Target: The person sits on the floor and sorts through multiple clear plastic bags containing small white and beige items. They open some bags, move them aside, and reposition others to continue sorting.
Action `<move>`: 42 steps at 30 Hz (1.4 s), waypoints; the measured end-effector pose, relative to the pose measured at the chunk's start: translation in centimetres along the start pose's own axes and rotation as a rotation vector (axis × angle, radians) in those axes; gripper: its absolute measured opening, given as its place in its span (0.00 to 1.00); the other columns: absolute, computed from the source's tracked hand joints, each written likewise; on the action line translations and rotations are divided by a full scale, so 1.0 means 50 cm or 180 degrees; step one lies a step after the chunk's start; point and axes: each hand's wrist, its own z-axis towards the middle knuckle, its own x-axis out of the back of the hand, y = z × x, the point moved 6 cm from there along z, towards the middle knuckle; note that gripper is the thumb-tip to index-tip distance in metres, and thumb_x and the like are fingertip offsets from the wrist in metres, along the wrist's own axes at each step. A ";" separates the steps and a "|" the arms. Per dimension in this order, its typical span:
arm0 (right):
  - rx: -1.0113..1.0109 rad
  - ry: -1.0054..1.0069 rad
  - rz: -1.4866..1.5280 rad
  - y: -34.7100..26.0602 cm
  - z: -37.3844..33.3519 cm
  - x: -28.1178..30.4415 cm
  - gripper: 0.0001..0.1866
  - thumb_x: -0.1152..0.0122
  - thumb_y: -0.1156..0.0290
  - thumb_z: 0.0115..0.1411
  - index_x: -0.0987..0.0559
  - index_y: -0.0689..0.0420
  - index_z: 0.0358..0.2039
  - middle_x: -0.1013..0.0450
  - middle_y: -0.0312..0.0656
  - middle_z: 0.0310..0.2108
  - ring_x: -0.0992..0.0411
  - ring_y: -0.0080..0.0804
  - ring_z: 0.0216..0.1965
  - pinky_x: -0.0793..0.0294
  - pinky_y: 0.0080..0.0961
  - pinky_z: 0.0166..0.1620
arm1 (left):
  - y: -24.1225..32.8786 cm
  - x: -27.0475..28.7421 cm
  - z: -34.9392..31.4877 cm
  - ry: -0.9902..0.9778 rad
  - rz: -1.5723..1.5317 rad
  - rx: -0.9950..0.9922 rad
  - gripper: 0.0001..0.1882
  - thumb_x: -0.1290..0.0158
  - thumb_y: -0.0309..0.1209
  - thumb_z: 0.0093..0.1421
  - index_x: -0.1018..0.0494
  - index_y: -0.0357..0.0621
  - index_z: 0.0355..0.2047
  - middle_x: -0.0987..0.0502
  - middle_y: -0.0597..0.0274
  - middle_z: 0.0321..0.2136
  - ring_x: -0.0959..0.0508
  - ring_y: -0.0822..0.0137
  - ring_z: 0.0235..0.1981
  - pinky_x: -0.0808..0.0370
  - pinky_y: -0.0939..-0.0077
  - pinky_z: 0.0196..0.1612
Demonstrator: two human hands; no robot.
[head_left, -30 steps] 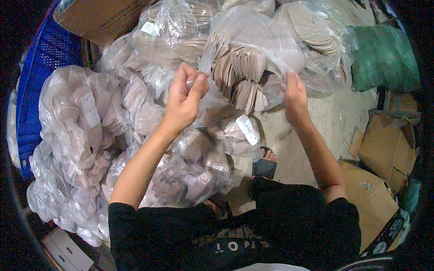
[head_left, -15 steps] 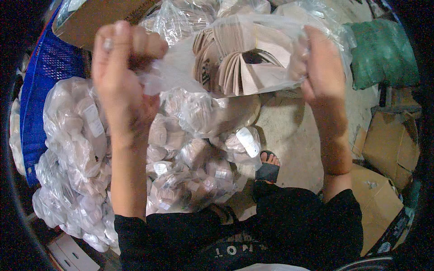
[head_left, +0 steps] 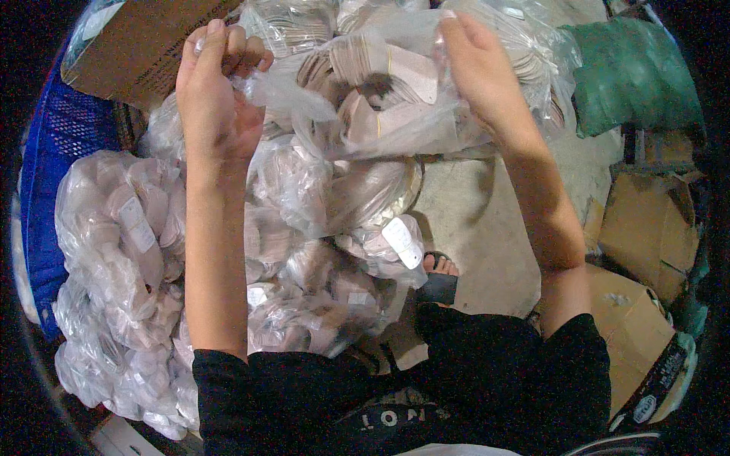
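A clear plastic bag (head_left: 426, 140) hangs stretched between my two hands. Inside it lie banded stacks of thin, flat beige pieces (head_left: 411, 72), shaped somewhat like insoles. My left hand (head_left: 220, 91) is closed, fingers curled, at the bag's gathered left end; the plastic runs out from beside its palm. At the right end, my right hand (head_left: 479, 72) is closed on the bag's plastic, its fingertips partly hidden behind the hand. More clear bags of similar beige pieces (head_left: 289, 190) lie piled beneath and beyond the held one.
Bulging clear bags (head_left: 122, 228) are heaped at left beside a blue plastic crate (head_left: 46, 205). A cardboard box (head_left: 144, 57) stands at the far left. To the right are a green sack (head_left: 635, 80) and brown cartons (head_left: 646, 228). My sandalled foot (head_left: 439, 277) rests on the concrete floor (head_left: 494, 258).
Both hands have moved slightly farther away, the right one also leftward. The bag between them is less taut and sits lower against the pile. The whole view has shifted a little.
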 end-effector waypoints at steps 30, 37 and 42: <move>0.1677 -0.0267 0.0697 0.136 -0.060 -0.135 0.12 0.48 0.75 0.61 0.22 0.59 0.44 0.24 0.48 0.43 0.32 0.49 0.53 0.37 0.41 0.59 | -0.104 -0.031 -0.078 -0.2206 0.3244 -0.1887 0.44 0.36 0.47 0.52 0.40 0.46 0.66 0.35 0.48 0.65 0.41 0.47 0.69 0.46 0.53 0.68; 0.0318 -0.0703 0.2577 0.149 -0.050 -0.152 0.19 0.59 0.61 0.75 0.23 0.61 0.38 0.24 0.38 0.36 0.28 0.27 0.41 0.30 0.26 0.51 | -0.185 0.005 -0.081 -0.1204 0.2699 -0.0872 0.14 0.54 0.25 0.63 0.27 0.38 0.48 0.23 0.51 0.52 0.28 0.54 0.59 0.34 0.63 0.62; -0.0078 -0.0446 0.1786 0.181 -0.025 -0.159 0.16 0.53 0.61 0.72 0.22 0.58 0.37 0.24 0.39 0.35 0.27 0.29 0.37 0.29 0.28 0.49 | -0.213 -0.009 -0.049 -0.1092 0.0665 0.0541 0.18 0.56 0.28 0.67 0.29 0.37 0.55 0.20 0.54 0.42 0.22 0.65 0.44 0.28 0.69 0.51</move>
